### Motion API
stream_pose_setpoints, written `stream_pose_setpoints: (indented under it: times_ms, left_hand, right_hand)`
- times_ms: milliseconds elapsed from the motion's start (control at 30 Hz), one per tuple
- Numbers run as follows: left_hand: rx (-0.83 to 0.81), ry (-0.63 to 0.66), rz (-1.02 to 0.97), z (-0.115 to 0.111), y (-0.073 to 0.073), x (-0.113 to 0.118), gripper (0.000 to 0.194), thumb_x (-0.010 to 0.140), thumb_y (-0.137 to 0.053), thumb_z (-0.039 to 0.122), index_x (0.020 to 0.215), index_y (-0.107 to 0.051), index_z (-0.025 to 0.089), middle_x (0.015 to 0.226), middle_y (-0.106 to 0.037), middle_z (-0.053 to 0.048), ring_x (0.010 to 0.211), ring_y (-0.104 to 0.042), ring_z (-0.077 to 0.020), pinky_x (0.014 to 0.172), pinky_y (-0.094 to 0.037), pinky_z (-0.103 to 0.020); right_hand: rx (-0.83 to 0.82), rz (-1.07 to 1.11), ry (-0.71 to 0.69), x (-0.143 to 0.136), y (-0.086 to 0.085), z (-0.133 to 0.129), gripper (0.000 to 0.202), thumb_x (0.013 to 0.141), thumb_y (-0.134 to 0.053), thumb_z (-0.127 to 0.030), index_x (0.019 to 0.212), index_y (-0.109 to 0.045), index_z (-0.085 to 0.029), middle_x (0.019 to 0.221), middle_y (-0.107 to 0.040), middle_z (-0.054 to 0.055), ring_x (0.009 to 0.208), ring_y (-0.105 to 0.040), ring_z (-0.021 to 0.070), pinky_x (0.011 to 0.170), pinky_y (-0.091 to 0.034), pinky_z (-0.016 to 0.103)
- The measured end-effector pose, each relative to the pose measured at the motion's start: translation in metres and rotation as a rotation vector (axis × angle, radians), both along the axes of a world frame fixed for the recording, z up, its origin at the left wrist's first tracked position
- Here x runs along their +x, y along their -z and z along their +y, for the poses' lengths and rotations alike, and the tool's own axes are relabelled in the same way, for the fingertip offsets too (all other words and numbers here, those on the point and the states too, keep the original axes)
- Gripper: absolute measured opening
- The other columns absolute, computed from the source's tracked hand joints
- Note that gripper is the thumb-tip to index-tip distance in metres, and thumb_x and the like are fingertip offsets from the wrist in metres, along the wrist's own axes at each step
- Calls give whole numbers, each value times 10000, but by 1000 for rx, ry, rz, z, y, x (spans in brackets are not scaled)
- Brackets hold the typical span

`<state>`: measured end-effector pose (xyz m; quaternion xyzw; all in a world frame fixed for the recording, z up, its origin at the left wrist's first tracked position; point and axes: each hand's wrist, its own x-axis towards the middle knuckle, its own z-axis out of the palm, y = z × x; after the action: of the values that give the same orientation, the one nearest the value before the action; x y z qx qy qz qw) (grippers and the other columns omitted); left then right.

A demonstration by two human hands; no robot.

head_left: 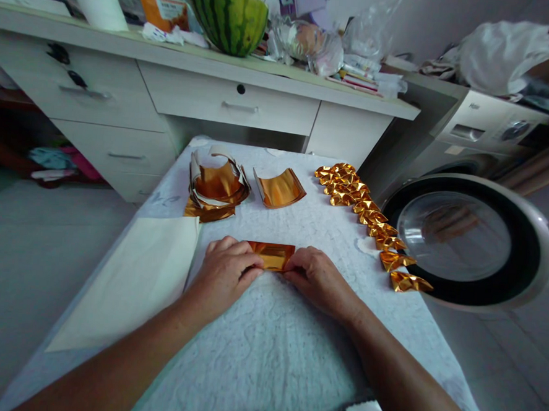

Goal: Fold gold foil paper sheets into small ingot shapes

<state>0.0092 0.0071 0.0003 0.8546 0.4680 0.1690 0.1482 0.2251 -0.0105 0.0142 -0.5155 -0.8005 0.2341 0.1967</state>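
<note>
A sheet of shiny gold foil paper [277, 255] lies on the cloth-covered table between my two hands, its near edge partly folded. My left hand [228, 266] is closed on the sheet's left end, thumb and fingers pinching the near edge. At the right end, my right hand [317, 275] pinches the same sheet with curled fingers. Beyond them rest a curled stack of gold sheets [280, 190] and a larger curled bundle of gold paper [217, 183]. A row of folded gold foil pieces [369, 214] runs along the table's right side.
A cream paper sheet [135, 277] lies on the left of the table [265, 354]. Behind stands a white drawer desk [234, 101] bearing a cut watermelon [230, 17] and clutter. On the right, the open round door [467, 242] of a washing machine [484, 128] comes close to the table edge.
</note>
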Motion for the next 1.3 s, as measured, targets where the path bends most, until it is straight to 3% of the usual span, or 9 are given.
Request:
stream_pose_setpoints:
  times_ms: [167,467,833,1067,1167,1300]
  left_hand:
    - [-66,-3,-28,4,3,2,150,915,-535,294,857,-657,228,894,-667,-9,906,-562,-206,796,-367,-361]
    - [-70,-66,13,5,1,9,235,951,-448,305,837,-629,207,900,-673,-22,891,-570,-220,775,-360,-358]
    - [-43,-147,77,4,2,14,162,907,-533,297,805,-613,199,882,-668,-32,895,-570,-235,753,-345,-351]
    - [-22,-154,108,4,4,15,151,902,-538,298,815,-614,202,897,-671,-31,899,-569,-232,751,-338,-350]
    - [-15,-157,112,4,6,14,151,902,-542,305,818,-617,204,895,-673,-30,896,-569,-232,755,-337,-352]
    - [-18,-146,99,4,6,14,162,901,-554,336,839,-626,204,909,-672,-31,908,-570,-236,763,-341,-353]
  right_hand:
    - [-22,-29,2,0,-4,0,174,899,-538,-156,789,-670,-180,751,-663,3,722,-570,128,684,-377,244]
    - [29,-161,92,-4,1,2,200,905,-524,-188,739,-635,-167,729,-654,18,709,-556,137,699,-361,262]
    - [15,-230,241,-10,7,3,149,845,-561,-200,719,-638,-176,716,-672,20,674,-559,142,663,-336,264]
    - [33,-251,259,-10,11,1,118,827,-564,-200,718,-606,-187,728,-664,16,691,-556,145,683,-332,266]
    - [34,-237,298,-11,12,-1,26,813,-568,-199,822,-589,-187,726,-648,14,676,-546,152,657,-327,262]
    - [8,-214,343,-12,11,-2,198,796,-585,-198,985,-534,-173,704,-621,8,640,-532,157,627,-330,253]
